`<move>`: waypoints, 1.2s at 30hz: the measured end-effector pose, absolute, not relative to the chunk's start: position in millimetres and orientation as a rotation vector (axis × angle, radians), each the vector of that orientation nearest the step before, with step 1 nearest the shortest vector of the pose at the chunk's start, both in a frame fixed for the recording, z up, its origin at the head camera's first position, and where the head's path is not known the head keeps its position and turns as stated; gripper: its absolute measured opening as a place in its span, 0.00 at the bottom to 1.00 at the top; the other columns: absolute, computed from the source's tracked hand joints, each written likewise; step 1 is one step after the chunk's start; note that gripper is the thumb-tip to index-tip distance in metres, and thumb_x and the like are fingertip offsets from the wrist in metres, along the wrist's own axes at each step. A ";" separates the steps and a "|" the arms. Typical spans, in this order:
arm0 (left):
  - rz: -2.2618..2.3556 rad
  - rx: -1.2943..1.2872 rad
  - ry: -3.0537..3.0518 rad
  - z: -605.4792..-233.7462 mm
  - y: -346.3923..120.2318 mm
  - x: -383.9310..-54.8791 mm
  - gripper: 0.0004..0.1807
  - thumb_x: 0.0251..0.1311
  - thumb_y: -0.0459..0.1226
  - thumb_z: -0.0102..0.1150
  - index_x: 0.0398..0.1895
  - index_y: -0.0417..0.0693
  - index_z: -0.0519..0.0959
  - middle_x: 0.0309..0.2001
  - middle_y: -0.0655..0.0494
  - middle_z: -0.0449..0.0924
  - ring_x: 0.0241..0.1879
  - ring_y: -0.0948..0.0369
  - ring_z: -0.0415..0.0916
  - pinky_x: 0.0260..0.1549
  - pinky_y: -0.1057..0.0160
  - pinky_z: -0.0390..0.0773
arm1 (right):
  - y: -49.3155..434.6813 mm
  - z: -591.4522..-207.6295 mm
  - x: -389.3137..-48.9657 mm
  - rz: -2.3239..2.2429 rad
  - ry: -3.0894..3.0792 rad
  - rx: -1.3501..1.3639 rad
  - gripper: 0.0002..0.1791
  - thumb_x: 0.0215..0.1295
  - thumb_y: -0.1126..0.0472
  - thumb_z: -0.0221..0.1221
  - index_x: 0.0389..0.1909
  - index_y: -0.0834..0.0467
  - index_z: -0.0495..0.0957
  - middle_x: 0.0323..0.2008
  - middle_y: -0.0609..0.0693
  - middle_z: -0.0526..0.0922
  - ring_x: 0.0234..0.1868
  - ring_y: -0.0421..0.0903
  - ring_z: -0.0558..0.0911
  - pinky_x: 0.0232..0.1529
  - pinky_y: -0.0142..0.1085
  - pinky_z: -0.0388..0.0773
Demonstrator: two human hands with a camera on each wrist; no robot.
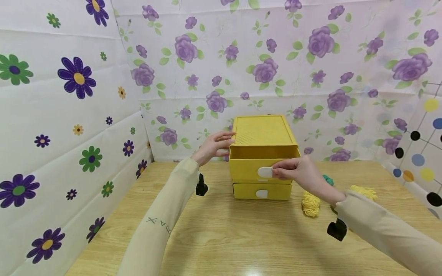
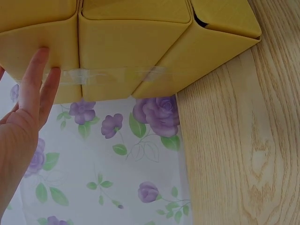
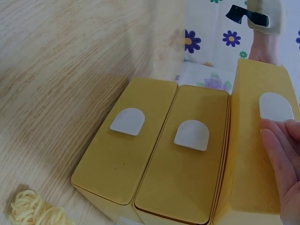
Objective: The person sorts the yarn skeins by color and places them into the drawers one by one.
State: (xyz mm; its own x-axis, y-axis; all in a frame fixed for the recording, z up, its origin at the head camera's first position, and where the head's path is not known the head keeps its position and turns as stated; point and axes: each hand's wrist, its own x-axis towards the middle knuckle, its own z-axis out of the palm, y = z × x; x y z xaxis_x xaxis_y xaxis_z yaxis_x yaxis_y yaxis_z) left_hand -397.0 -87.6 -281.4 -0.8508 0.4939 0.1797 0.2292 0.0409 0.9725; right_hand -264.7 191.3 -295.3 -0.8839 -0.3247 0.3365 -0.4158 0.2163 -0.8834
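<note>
A yellow drawer cabinet (image 1: 262, 129) stands at the back of the table, with three drawers stacked in it. Its top drawer (image 1: 246, 168) is pulled partway out, and the part of its inside that shows looks bare. By thumb and fingers, my right hand (image 1: 309, 175) pinches the white handle (image 1: 264, 172) on that drawer's front. Against the cabinet's left side rests my left hand (image 1: 216, 144), its fingers extended; in the left wrist view two fingertips touch the yellow side panel (image 2: 126, 51). Both lower drawers, such as the middle one (image 3: 180, 173), are closed, each with a white tab.
Right of the cabinet lie a yellow yarn bundle (image 1: 311, 204), a second yellow bundle (image 1: 364, 192) and a teal one (image 1: 328, 179), partly behind the right arm. Flower-printed sheets (image 1: 193, 76) rise behind and left of the wooden table (image 1: 221, 237); a dotted sheet stands right.
</note>
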 end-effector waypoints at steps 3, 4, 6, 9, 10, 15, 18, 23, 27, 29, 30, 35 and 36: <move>1.909 0.743 2.107 -281.9 -88.0 -396.7 0.22 0.62 0.38 0.54 0.60 0.50 0.69 0.54 0.48 0.66 0.48 0.51 0.69 0.40 0.55 0.75 | 191.0 -295.1 -263.2 1.774 -2.388 0.739 0.11 0.59 0.72 0.57 0.40 0.76 0.77 0.34 0.64 0.80 0.36 0.57 0.80 0.34 0.41 0.77; 1.912 0.743 2.105 -282.0 -88.1 -396.7 0.22 0.62 0.38 0.54 0.60 0.50 0.69 0.54 0.48 0.66 0.49 0.51 0.70 0.40 0.55 0.75 | 190.9 -295.0 -262.8 1.777 -2.386 0.740 0.11 0.59 0.72 0.57 0.40 0.76 0.77 0.34 0.64 0.80 0.36 0.56 0.81 0.34 0.41 0.77; 1.914 0.745 2.102 -281.9 -88.2 -396.4 0.22 0.62 0.39 0.54 0.60 0.49 0.69 0.54 0.48 0.66 0.49 0.52 0.70 0.41 0.55 0.75 | 190.6 -294.6 -261.8 1.788 -2.381 0.741 0.11 0.59 0.72 0.57 0.40 0.76 0.77 0.34 0.64 0.80 0.36 0.56 0.81 0.34 0.40 0.77; 1.914 0.749 2.099 -281.7 -88.4 -395.3 0.22 0.62 0.39 0.54 0.60 0.50 0.69 0.54 0.48 0.67 0.49 0.53 0.70 0.41 0.56 0.74 | 190.1 -294.0 -260.0 1.809 -2.379 0.733 0.11 0.59 0.72 0.57 0.40 0.75 0.77 0.34 0.65 0.80 0.36 0.57 0.80 0.34 0.39 0.77; 1.913 0.750 2.099 -281.4 -88.3 -394.8 0.22 0.62 0.39 0.54 0.60 0.49 0.69 0.54 0.48 0.67 0.50 0.54 0.70 0.41 0.56 0.74 | 189.9 -293.9 -259.4 1.816 -2.378 0.732 0.11 0.59 0.72 0.57 0.40 0.75 0.77 0.35 0.65 0.80 0.36 0.57 0.80 0.34 0.39 0.77; 1.907 0.753 2.103 -281.6 -88.1 -394.2 0.22 0.63 0.39 0.54 0.60 0.49 0.69 0.54 0.48 0.66 0.50 0.54 0.69 0.41 0.56 0.74 | 190.2 -294.6 -258.2 1.822 -2.377 0.734 0.11 0.59 0.72 0.57 0.40 0.76 0.77 0.35 0.65 0.80 0.35 0.54 0.81 0.34 0.39 0.77; 1.903 0.754 2.106 -281.8 -87.9 -394.4 0.22 0.63 0.39 0.53 0.61 0.49 0.69 0.54 0.48 0.66 0.50 0.54 0.69 0.41 0.56 0.74 | 193.3 -295.9 -258.4 1.820 -2.373 0.773 0.12 0.59 0.70 0.57 0.41 0.74 0.77 0.35 0.64 0.80 0.37 0.56 0.81 0.35 0.40 0.77; 1.903 0.753 2.099 -282.5 -87.3 -394.7 0.23 0.63 0.39 0.53 0.61 0.49 0.68 0.54 0.48 0.66 0.50 0.53 0.69 0.41 0.56 0.74 | 203.8 -296.8 -257.5 1.790 -2.313 0.870 0.11 0.60 0.69 0.57 0.42 0.72 0.78 0.35 0.62 0.81 0.37 0.57 0.80 0.34 0.42 0.77; 1.914 0.751 2.093 -282.4 -87.0 -395.9 0.23 0.62 0.39 0.54 0.61 0.49 0.68 0.54 0.47 0.66 0.50 0.53 0.70 0.41 0.55 0.74 | 211.5 -294.5 -255.5 1.734 -2.243 0.923 0.10 0.60 0.71 0.56 0.41 0.73 0.78 0.34 0.62 0.81 0.34 0.55 0.81 0.30 0.44 0.77; 1.914 0.754 2.097 -282.0 -87.0 -396.1 0.23 0.62 0.39 0.54 0.61 0.49 0.68 0.53 0.47 0.67 0.49 0.53 0.70 0.41 0.55 0.74 | 215.4 -292.7 -253.9 1.712 -2.212 0.932 0.10 0.60 0.72 0.56 0.41 0.73 0.78 0.34 0.61 0.81 0.33 0.54 0.81 0.28 0.45 0.77; 1.913 0.756 2.098 -281.8 -86.9 -396.2 0.23 0.62 0.39 0.54 0.61 0.48 0.68 0.54 0.47 0.67 0.50 0.53 0.70 0.41 0.55 0.74 | 217.8 -291.7 -252.6 1.702 -2.200 0.938 0.10 0.60 0.73 0.56 0.41 0.73 0.78 0.33 0.62 0.81 0.32 0.54 0.81 0.28 0.45 0.77; 1.912 0.758 2.093 -281.3 -86.4 -396.4 0.23 0.62 0.39 0.54 0.61 0.48 0.68 0.54 0.47 0.66 0.50 0.52 0.69 0.43 0.53 0.73 | 232.4 -287.2 -248.4 1.646 -2.165 0.900 0.09 0.60 0.72 0.56 0.40 0.72 0.78 0.33 0.62 0.81 0.31 0.53 0.82 0.26 0.44 0.77; 1.912 0.757 2.093 -281.4 -86.4 -396.5 0.23 0.62 0.39 0.54 0.61 0.48 0.68 0.54 0.47 0.66 0.50 0.53 0.69 0.43 0.53 0.73 | 236.0 -286.6 -248.2 1.635 -2.165 0.890 0.09 0.60 0.72 0.56 0.39 0.72 0.78 0.33 0.62 0.81 0.31 0.52 0.82 0.26 0.44 0.77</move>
